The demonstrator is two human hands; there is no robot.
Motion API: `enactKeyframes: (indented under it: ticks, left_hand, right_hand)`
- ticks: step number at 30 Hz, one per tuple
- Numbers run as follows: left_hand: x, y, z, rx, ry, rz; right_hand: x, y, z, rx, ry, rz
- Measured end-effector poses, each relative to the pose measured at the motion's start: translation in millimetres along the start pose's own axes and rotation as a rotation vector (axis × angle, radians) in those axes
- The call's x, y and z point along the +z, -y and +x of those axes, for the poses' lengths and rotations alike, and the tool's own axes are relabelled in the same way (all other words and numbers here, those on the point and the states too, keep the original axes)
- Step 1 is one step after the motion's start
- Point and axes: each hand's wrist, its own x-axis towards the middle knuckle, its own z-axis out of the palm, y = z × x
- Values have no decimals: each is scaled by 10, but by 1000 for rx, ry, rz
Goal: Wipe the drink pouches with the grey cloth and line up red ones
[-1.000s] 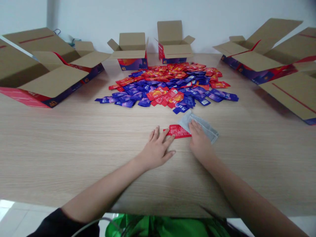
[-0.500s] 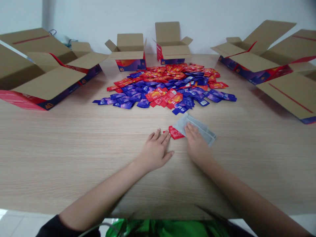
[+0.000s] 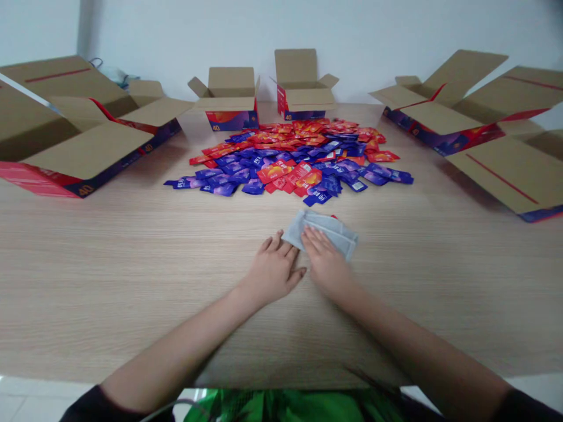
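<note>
My right hand (image 3: pixel 324 261) lies flat with its fingers stretched out on a grey translucent bag (image 3: pixel 323 228) on the wooden table (image 3: pixel 132 258). My left hand (image 3: pixel 272 266) rests flat beside it, fingers together and extended, their tips touching the bag's left edge. The red sachet seen earlier is almost fully hidden under the bag; only a red sliver shows at its far edge. A heap of red and purple sachets (image 3: pixel 290 158) lies just beyond the bag.
Open cardboard boxes ring the table: a large one at the left (image 3: pixel 79 140), two small ones at the back (image 3: pixel 229 97) (image 3: pixel 301 88), and large ones at the right (image 3: pixel 444 111) (image 3: pixel 510 170). A green bag (image 3: pixel 281 404) sits below the near table edge.
My right hand has slid the grey bag to the left over the red sachet, which is now covered. My left hand stayed flat at the sachet's left side.
</note>
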Motion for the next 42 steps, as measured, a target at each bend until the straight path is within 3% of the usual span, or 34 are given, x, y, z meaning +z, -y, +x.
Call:
enactKeyframes:
  ticks: [3,8,10,13,15,17,21,25,27,30,33,36,39,42]
  left_hand:
    - [9,3,-2,-5,-4,0]
    - [71,8,6,-1,-17,-11]
    - [76,3,10,-7,-22,-10]
    - [54,-1,9,-15,-18,-9]
    - [37,3,3,-19,-14,-12]
    - [34,8,-2,-17,-21,-18]
    - [86,0,23,-50,-48,7]
    - [200,9,90,-94,-76,100]
    - [255,24,117,-88,-111,141]
    - [296,10,139,-70,-181,169]
    - [299,-65,209,121,-175,122]
    - [322,-102,452,265,-102,37]
    - [351,38,890,145,-94,15]
    - [322,349,1370,-16,-137,47]
  right_hand:
    - [-14,-88,22,-29,34,37]
    - [-63,-430,-8,245,-98,-33]
    - [-28,-343,3,205,-107,-56]
    - [42,-118,30,2,-56,-16]
    - [59,-93,36,-84,-11,35]
    - [46,-210,30,-28,-23,72]
    - [20,-463,7,245,-134,57]
    - [63,-379,5,82,-55,58]
    - [59,-402,-2,85,-35,55]
    - [-27,-729,-85,264,-80,2]
    - [-146,-1302,-262,373,-143,-115]
    - [-237,-1843,-449,420,-206,-254]
    - [-280,-2170,-552,452,-223,-370]
    - [-271,-2292,-570,450,-203,-408]
